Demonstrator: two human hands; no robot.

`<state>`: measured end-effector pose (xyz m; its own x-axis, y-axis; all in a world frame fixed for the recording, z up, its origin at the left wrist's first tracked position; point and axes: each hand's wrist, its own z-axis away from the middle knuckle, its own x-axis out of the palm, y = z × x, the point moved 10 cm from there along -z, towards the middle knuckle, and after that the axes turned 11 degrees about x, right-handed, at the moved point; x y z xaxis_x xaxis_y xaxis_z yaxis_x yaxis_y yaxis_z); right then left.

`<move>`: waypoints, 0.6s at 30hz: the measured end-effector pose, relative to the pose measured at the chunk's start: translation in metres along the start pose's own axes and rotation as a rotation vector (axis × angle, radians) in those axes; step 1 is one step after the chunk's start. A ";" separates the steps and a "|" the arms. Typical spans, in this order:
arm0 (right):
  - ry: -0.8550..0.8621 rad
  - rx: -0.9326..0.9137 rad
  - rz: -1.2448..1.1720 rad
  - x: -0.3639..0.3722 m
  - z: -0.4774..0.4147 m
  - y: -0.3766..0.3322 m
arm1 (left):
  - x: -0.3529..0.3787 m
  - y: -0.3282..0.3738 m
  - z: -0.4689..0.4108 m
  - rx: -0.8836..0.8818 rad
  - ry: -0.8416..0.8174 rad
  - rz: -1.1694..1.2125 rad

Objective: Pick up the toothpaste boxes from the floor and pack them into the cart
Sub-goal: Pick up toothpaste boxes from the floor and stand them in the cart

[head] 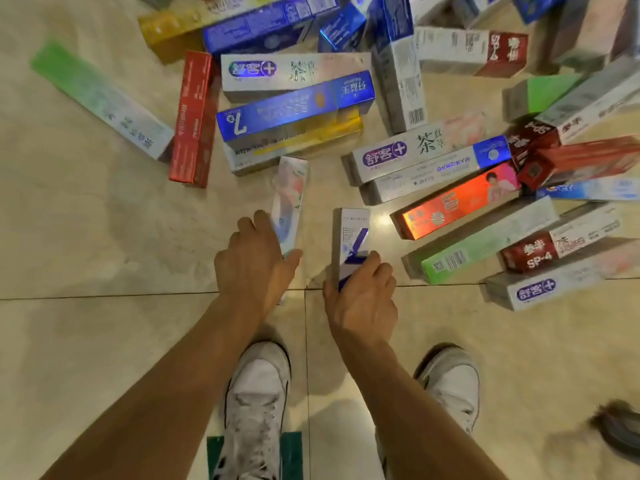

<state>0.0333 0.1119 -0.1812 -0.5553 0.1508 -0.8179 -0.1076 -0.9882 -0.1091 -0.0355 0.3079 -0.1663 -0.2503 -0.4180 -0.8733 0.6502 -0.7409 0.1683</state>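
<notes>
Pale box: gripped by left hand, long axis toward 12 o'clock. White-and-blue box: gripped by right hand, parallel. Floor pile lies 12 to 3 o'clock; cart not visible.

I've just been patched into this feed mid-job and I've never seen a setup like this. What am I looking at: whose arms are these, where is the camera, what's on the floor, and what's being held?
There is no machine here: a person works with bare hands. The single picture comes from a wide-angle camera worn on their head. It looks down past both arms to their white shoes on the tiled floor. Many toothpaste boxes lie scattered and partly stacked across the floor ahead, among them a red box, a green box and an orange box. The left hand grips a pale box with blue and peach print. The right hand grips a white box with a purple 7. The cart is not in view.
</notes>
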 end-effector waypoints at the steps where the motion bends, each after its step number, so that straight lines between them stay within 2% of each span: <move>1: 0.001 0.007 -0.007 0.007 -0.004 0.002 | 0.005 0.001 -0.005 0.004 -0.005 0.005; 6: 0.017 -0.004 -0.015 0.011 -0.011 0.001 | 0.006 0.004 -0.013 -0.014 -0.052 0.112; 10: 0.004 -0.052 -0.005 -0.024 0.004 -0.009 | -0.034 0.009 0.000 -0.004 -0.051 0.093; 14: 0.074 -0.108 -0.075 -0.120 0.037 -0.033 | -0.125 0.026 0.029 0.041 -0.001 -0.038; 18: 0.165 -0.188 -0.072 -0.268 0.080 -0.068 | -0.262 0.060 0.067 0.081 0.018 -0.023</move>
<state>0.1232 0.1410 0.0909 -0.4077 0.2298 -0.8837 0.0213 -0.9652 -0.2608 0.0215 0.3376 0.1027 -0.2509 -0.3911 -0.8855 0.5843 -0.7905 0.1836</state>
